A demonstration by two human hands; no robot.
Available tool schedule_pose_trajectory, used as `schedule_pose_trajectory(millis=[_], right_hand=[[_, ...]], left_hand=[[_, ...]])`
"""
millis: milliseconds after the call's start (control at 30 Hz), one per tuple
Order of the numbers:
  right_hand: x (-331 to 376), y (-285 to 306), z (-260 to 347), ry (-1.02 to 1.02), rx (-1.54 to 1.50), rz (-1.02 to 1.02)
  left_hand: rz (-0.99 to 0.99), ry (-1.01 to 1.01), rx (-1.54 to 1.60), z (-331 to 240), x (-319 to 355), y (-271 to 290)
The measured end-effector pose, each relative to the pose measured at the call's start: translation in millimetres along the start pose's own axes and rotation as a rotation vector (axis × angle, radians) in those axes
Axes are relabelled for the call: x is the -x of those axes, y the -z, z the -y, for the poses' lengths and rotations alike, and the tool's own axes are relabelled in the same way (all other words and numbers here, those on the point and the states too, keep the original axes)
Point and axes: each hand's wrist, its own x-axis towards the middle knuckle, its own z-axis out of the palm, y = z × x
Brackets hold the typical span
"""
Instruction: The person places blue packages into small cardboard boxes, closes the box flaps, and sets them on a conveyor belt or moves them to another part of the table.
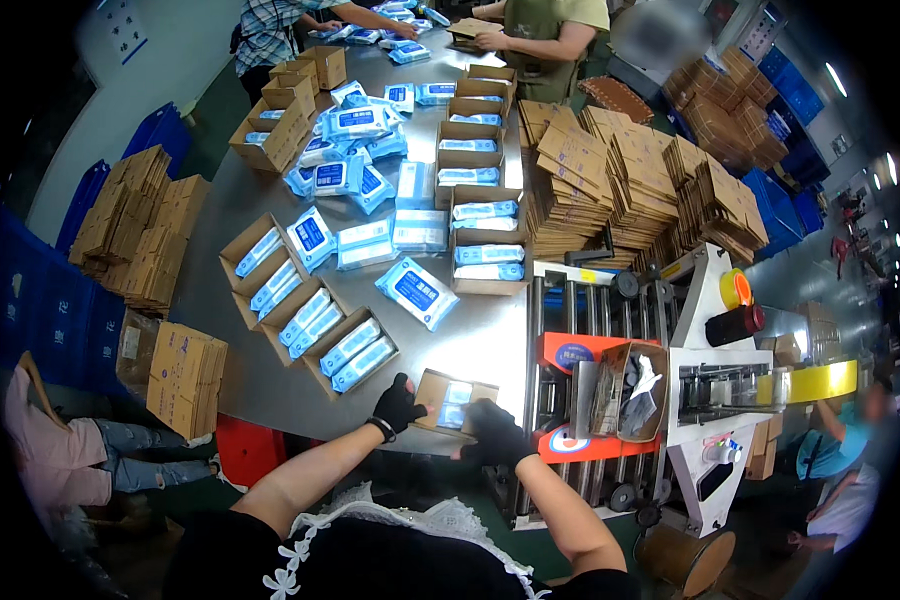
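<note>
Together, the black-gloved left hand (398, 403) and right hand (497, 435) flank a small open cardboard carton (431, 392) at the near edge of a steel table (475, 340) — fingers at its left and right sides, though how firmly they close cannot be told. Blue-and-white soft packs (455, 405) lie inside. Left of and beyond the carton, four partitioned-off boxes (319, 374) in a slanting row hold packs on edge. Straight beyond it lies a loose pack (417, 293), its dark-blue label panel lettered in white; farther out, similar packs form a heap (355, 125). Right of the carton stands a tape-sealing machine (690, 375), its orange-red panels (553, 345) bearing emblems, one a blue oval. Beyond and right of the carton, flattened boxes (575, 155) carry blue print — too small to make out. Far left of it, blue plastic crates (45, 300) show white characters.
</note>
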Motion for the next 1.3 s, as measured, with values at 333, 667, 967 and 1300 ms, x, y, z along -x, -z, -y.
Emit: schedule_pose_trajectory(millis=[333, 667, 967, 1300], right_hand=[[-38, -8, 22, -0.009, 0.18, -0.217], [-17, -39, 9, -0.146, 0.483, -0.308], [-6, -11, -43, -0.282, 0.593, -0.708], [-57, -65, 104, -0.02, -0.063, -0.374]], left_hand=[[0.286, -0.046, 0.132, 27, -25, -9], [0.204, -0.203, -0.132, -28, -1, -67], [-0.327, -0.246, -0.785, -6, 26, 90], [-0.274, -0.157, -0.587, -13, 86, 123]])
